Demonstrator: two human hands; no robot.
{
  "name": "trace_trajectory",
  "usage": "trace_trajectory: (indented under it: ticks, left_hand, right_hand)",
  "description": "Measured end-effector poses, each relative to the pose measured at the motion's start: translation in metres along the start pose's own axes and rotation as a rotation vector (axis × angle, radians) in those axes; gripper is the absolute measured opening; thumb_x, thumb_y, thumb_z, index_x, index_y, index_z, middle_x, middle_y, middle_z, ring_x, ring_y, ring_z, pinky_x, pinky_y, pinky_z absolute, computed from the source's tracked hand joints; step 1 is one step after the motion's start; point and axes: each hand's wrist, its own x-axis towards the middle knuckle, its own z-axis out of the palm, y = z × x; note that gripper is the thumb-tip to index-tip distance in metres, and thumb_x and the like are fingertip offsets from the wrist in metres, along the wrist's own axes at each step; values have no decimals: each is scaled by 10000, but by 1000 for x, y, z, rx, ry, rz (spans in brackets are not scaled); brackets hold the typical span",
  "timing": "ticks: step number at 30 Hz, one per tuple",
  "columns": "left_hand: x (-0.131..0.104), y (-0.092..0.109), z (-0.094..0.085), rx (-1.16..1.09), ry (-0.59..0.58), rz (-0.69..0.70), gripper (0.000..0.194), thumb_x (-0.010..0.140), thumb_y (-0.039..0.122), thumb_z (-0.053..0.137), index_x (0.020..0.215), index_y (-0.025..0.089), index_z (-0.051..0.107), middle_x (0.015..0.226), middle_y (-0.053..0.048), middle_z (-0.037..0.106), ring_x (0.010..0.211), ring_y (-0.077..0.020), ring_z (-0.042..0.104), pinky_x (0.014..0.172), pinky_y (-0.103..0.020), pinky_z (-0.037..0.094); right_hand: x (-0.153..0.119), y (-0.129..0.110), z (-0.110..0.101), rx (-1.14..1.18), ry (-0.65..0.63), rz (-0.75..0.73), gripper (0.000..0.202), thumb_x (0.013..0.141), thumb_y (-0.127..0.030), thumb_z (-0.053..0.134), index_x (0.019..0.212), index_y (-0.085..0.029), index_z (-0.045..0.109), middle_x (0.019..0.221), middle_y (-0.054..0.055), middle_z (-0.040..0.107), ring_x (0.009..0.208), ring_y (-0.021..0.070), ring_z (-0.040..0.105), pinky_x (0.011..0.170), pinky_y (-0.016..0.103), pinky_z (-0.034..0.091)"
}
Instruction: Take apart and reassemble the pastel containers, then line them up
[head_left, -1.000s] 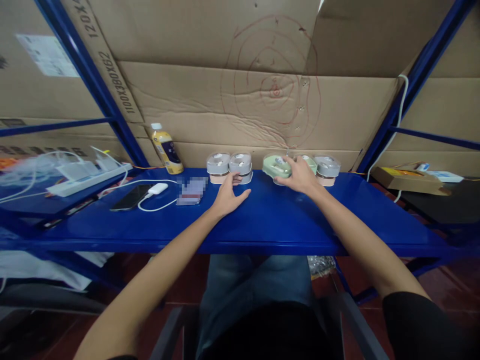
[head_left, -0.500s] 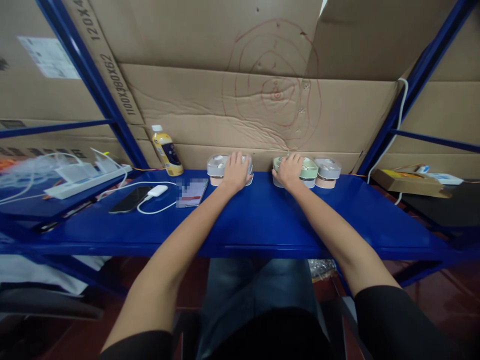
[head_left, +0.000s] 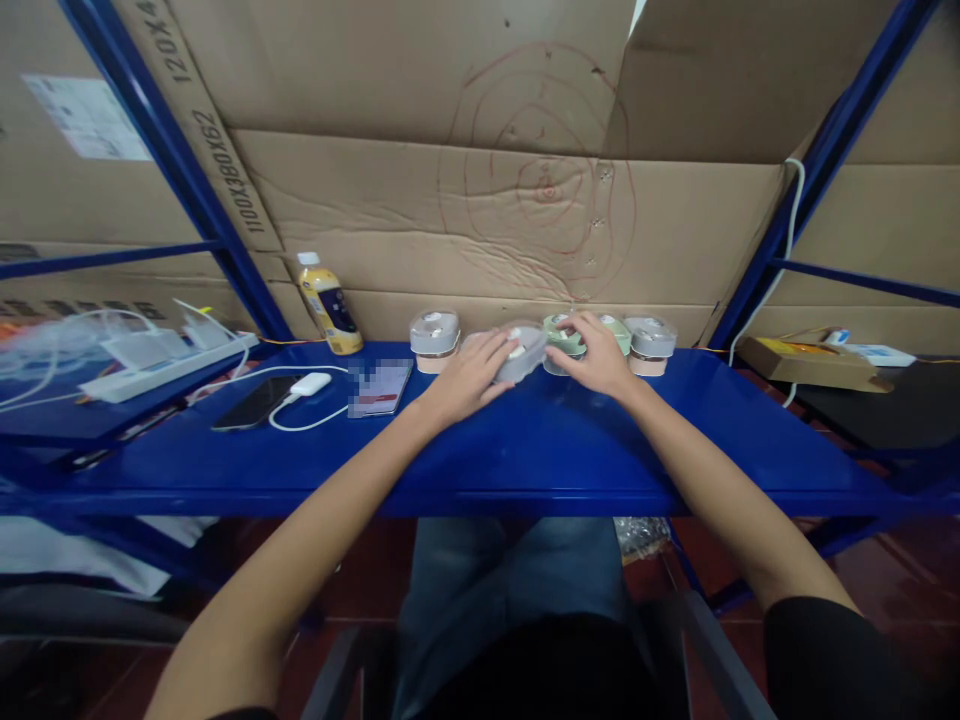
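Note:
My left hand (head_left: 474,377) is closed on a clear-lidded grey container (head_left: 527,347), which is tilted and lifted off the row. Beside its right end, my right hand (head_left: 592,355) curves with thumb and fingers apart, its thumb close to the container. Green-lidded containers (head_left: 564,337) stand just behind my right hand, partly covered by it. To the right stands a grey-topped container with a pinkish base (head_left: 649,345). Another such container (head_left: 434,341) stands left of my left hand.
On the blue table (head_left: 525,450) are a yellow bottle (head_left: 330,305), a dark phone (head_left: 255,402), a white charger (head_left: 310,384) with its cable, and a flat pixelated item (head_left: 381,388). Cardboard (head_left: 360,190) lines the back; an open carton (head_left: 814,362) lies far right.
My left hand has moved right with the grey container, uncovering the container at left. My right hand has shifted slightly right and its fingers have lifted from the green lids.

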Motion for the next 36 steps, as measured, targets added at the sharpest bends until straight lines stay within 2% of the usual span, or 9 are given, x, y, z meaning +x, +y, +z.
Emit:
trace_trajectory:
  ticks: [5, 7, 9, 14, 17, 22, 27, 31, 36]
  left_hand:
    - [-36, 38, -2, -223, -177, 150, 645, 1074, 393, 561, 1666, 307, 320, 1732, -76, 380, 1656, -315, 212, 1325, -569, 296]
    - [-43, 42, 1, -293, -212, 134, 617, 1070, 336, 570, 1649, 340, 357, 1715, -48, 414, 1664, -305, 185, 1324, -575, 306]
    - [-46, 42, 5, -358, -205, 90, 638, 1042, 329, 623, 1633, 339, 382, 1699, -62, 436, 1654, -309, 223, 1325, -575, 307]
    - [-43, 34, 18, -471, -85, -224, 1154, 705, 562, 944, 1625, 208, 342, 1672, -231, 392, 1552, -435, 401, 1271, -619, 366]
    - [-44, 29, 23, -576, -95, -342, 1209, 693, 551, 948, 1642, 204, 285, 1611, -241, 479, 1488, -433, 491, 1224, -627, 408]
    - [-48, 26, 18, -515, -111, -320, 1057, 755, 514, 901, 1617, 220, 365, 1538, -193, 562, 1427, -393, 555, 1195, -588, 445]
    - [-49, 32, 11, -378, -173, -221, 443, 948, 462, 698, 1344, 266, 718, 1487, -121, 541, 1407, -336, 557, 1227, -520, 428]
    - [-47, 35, 10, -357, -160, -269, 427, 1002, 508, 590, 1300, 251, 757, 1510, -136, 498, 1467, -354, 490, 1245, -526, 408]
    - [-49, 21, 9, -283, 75, -431, 489, 1006, 547, 529, 1281, 202, 740, 1440, -139, 544, 1426, -337, 528, 1269, -524, 375]
  right_hand:
    - [-20, 13, 4, 188, -437, -166, 1114, 674, -740, 863, 1590, -248, 465, 1653, 164, 451, 1521, 397, 431, 1230, 590, 386]
    - [-24, 10, 12, 197, -561, -158, 1124, 672, -725, 869, 1602, -244, 461, 1615, 164, 507, 1491, 397, 476, 1224, 588, 398]
    - [-27, 2, 20, 194, -596, -149, 1044, 688, -693, 876, 1561, -243, 520, 1503, 154, 612, 1388, 386, 576, 1174, 569, 454]
    - [-32, -21, 29, 157, -534, -120, 1004, 673, -700, 891, 1498, -215, 586, 1361, 152, 675, 1237, 365, 647, 1065, 518, 534]
    - [-34, -24, 29, 142, -501, -89, 1032, 659, -698, 897, 1505, -201, 579, 1361, 165, 673, 1226, 375, 652, 1059, 538, 538]
    - [-26, -5, 13, 285, -412, 4, 915, 704, -637, 882, 1469, -214, 609, 1416, 146, 671, 1273, 358, 651, 1114, 530, 516]
    - [-19, 22, -10, 280, -176, 221, 748, 822, -617, 781, 1418, -195, 620, 1319, 139, 717, 1189, 344, 682, 1057, 542, 540]
    - [-19, 30, -14, 218, -118, 296, 712, 833, -627, 751, 1376, -183, 632, 1230, 127, 741, 1126, 341, 682, 1019, 537, 543]
    - [-19, 27, -15, 161, -136, 306, 727, 853, -672, 717, 1391, -192, 628, 1260, 142, 733, 1127, 347, 688, 1015, 525, 545]
